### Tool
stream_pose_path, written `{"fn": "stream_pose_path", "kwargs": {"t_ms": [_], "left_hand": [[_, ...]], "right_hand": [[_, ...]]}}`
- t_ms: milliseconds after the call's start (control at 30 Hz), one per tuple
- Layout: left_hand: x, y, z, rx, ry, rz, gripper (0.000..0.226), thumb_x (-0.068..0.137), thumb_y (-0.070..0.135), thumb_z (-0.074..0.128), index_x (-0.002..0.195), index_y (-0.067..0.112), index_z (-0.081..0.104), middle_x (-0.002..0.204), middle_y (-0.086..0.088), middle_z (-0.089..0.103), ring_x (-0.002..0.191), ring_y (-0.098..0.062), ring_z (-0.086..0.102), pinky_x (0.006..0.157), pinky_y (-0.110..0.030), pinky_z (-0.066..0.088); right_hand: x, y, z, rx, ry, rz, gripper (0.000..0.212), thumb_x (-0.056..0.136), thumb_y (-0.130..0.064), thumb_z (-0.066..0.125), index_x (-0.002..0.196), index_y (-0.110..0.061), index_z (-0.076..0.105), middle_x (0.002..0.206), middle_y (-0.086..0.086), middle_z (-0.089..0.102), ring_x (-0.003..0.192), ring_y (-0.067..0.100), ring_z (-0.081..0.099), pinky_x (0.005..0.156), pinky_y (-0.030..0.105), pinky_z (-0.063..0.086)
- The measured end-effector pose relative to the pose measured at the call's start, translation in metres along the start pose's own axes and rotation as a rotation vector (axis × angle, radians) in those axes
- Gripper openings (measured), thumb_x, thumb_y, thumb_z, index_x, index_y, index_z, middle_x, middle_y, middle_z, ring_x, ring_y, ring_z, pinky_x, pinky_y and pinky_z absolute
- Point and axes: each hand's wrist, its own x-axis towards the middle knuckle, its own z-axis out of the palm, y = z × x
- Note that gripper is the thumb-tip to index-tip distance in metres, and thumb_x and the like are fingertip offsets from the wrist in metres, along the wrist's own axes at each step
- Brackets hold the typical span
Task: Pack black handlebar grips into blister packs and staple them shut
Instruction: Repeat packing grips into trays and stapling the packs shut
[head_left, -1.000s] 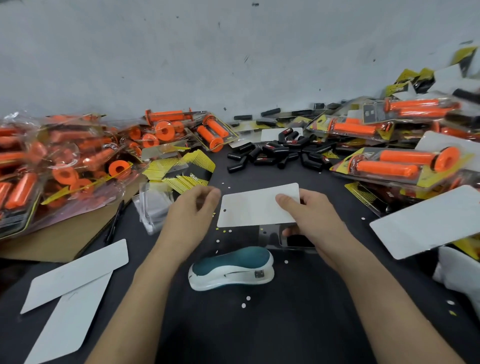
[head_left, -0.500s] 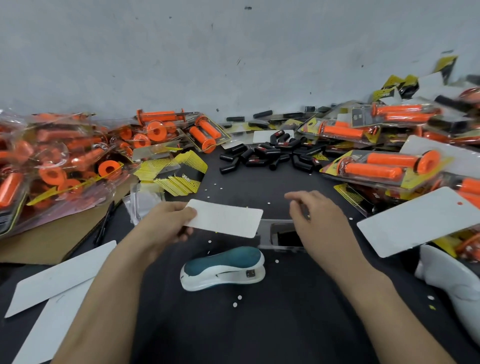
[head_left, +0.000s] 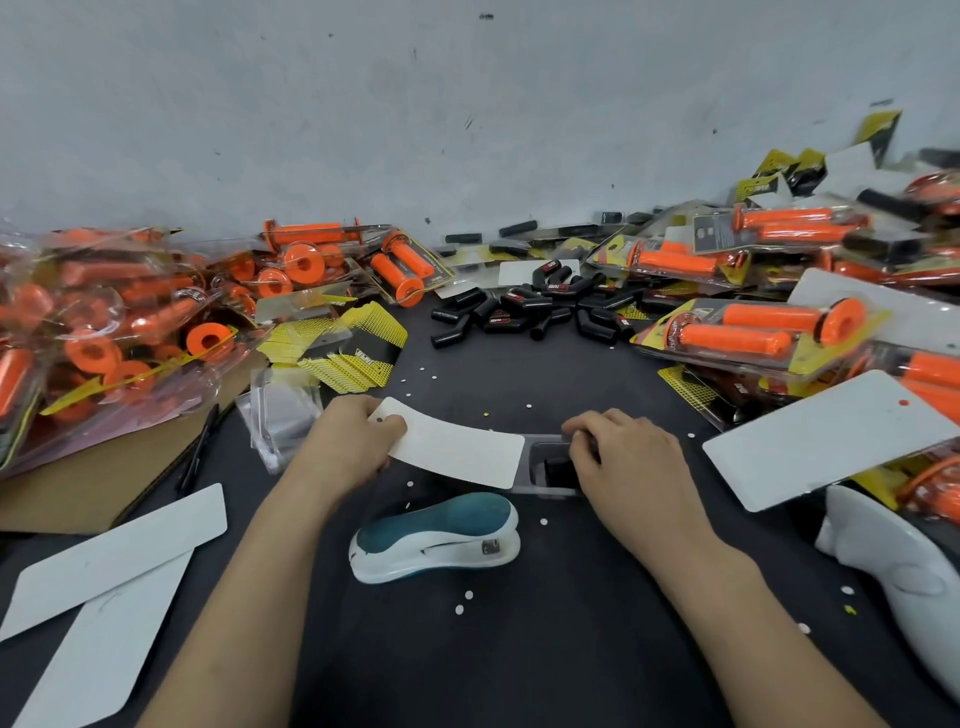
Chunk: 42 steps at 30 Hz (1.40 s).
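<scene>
White backing card (head_left: 457, 449) has shifted right and bowed, its edge now overlapping the clear blister tray (head_left: 545, 440). The left hand (head_left: 343, 447) pinches its left end, thumb on top. The right hand (head_left: 623, 462) has dropped onto the tray, fingers curled round the black handlebar grip (head_left: 558, 467) inside.

One left hand (head_left: 345, 444), one right hand (head_left: 626, 467), one stapler (head_left: 436, 540), one held card (head_left: 457, 452).
</scene>
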Motion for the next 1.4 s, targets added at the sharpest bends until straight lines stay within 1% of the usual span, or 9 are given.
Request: {"fn": "stream_pose_path", "kwargs": {"t_ms": [300, 567, 667, 767, 867, 1033, 1233, 1333, 1400], "left_hand": [[-0.001, -0.001, 0.007, 0.0, 0.129, 0.139, 0.014, 0.098, 0.022, 0.048, 0.11, 0.022, 0.055, 0.104, -0.002, 0.064, 0.086, -0.026, 0.063, 0.075, -0.039, 0.051], [-0.003, 0.0, 0.008, -0.022, 0.176, 0.168, 0.008, 0.098, 0.024, 0.049, 0.104, 0.025, 0.054, 0.099, 0.003, 0.063, 0.085, -0.019, 0.06, 0.072, -0.036, 0.047], [-0.003, 0.002, 0.012, -0.039, 0.1, 0.093, 0.012, 0.097, 0.023, 0.05, 0.107, 0.018, 0.054, 0.097, -0.004, 0.066, 0.081, -0.024, 0.065, 0.068, -0.035, 0.052], [-0.005, 0.005, 0.021, -0.215, -0.024, -0.022, 0.015, 0.098, 0.017, 0.05, 0.109, 0.009, 0.056, 0.078, -0.008, 0.067, 0.054, -0.015, 0.059, 0.046, -0.024, 0.047], [-0.009, 0.009, 0.03, -0.338, -0.147, -0.087, 0.016, 0.1, 0.018, 0.049, 0.107, 0.009, 0.06, 0.08, -0.009, 0.068, 0.054, -0.012, 0.061, 0.046, -0.023, 0.047], [-0.013, 0.014, 0.027, -0.17, -0.336, -0.091, 0.03, 0.1, 0.039, 0.05, 0.093, 0.014, 0.065, 0.056, 0.003, 0.066, 0.048, -0.013, 0.059, 0.05, -0.024, 0.045], [-0.012, 0.019, 0.016, 0.024, -0.187, -0.031, 0.034, 0.102, 0.029, 0.045, 0.096, 0.006, 0.069, 0.062, -0.007, 0.063, 0.051, -0.017, 0.055, 0.05, -0.023, 0.048], [-0.014, 0.02, 0.02, 0.026, -0.196, -0.039, 0.035, 0.101, 0.029, 0.047, 0.086, 0.006, 0.068, 0.051, -0.002, 0.057, 0.036, -0.01, 0.045, 0.043, -0.019, 0.039], [-0.015, 0.023, 0.024, 0.054, -0.209, -0.031, 0.039, 0.101, 0.032, 0.047, 0.072, 0.01, 0.061, 0.049, 0.0, 0.057, 0.037, -0.012, 0.043, 0.044, -0.019, 0.037]], "right_hand": [[0.003, 0.003, 0.002, 0.012, -0.01, 0.004, 0.028, 0.103, -0.029, 0.04, 0.117, -0.032, 0.063, 0.112, -0.01, 0.065, 0.102, 0.016, 0.057, 0.097, 0.034, 0.036], [0.004, 0.002, 0.001, 0.031, -0.015, 0.018, 0.028, 0.103, -0.029, 0.04, 0.118, -0.033, 0.063, 0.113, -0.01, 0.064, 0.103, 0.016, 0.056, 0.097, 0.034, 0.036], [0.004, 0.002, 0.001, 0.04, -0.006, 0.025, 0.028, 0.102, -0.029, 0.04, 0.118, -0.033, 0.063, 0.113, -0.011, 0.064, 0.103, 0.016, 0.056, 0.095, 0.034, 0.036], [0.004, 0.002, 0.001, 0.049, 0.001, 0.028, 0.028, 0.102, -0.029, 0.04, 0.118, -0.033, 0.063, 0.113, -0.01, 0.064, 0.102, 0.016, 0.056, 0.094, 0.034, 0.037], [0.004, 0.001, 0.0, 0.093, 0.002, 0.03, 0.028, 0.103, -0.028, 0.041, 0.12, -0.032, 0.063, 0.112, -0.009, 0.064, 0.103, 0.016, 0.055, 0.097, 0.034, 0.038], [0.006, -0.002, -0.007, 0.431, 0.009, 0.084, 0.031, 0.102, -0.019, 0.044, 0.126, -0.028, 0.062, 0.121, -0.009, 0.06, 0.112, 0.013, 0.054, 0.092, 0.028, 0.043], [0.0, 0.017, -0.032, 0.55, 0.155, 0.256, 0.035, 0.1, -0.016, 0.045, 0.132, -0.025, 0.057, 0.122, -0.004, 0.059, 0.1, 0.009, 0.056, 0.083, 0.025, 0.043], [-0.006, 0.03, -0.032, 0.543, 0.026, 0.392, 0.038, 0.099, -0.023, 0.049, 0.137, -0.021, 0.053, 0.102, -0.008, 0.058, 0.082, 0.003, 0.054, 0.068, 0.018, 0.041], [-0.009, 0.031, -0.029, 0.642, -0.083, 0.461, 0.043, 0.098, -0.026, 0.052, 0.14, -0.017, 0.051, 0.105, -0.003, 0.061, 0.093, 0.013, 0.058, 0.085, 0.033, 0.051]]}}
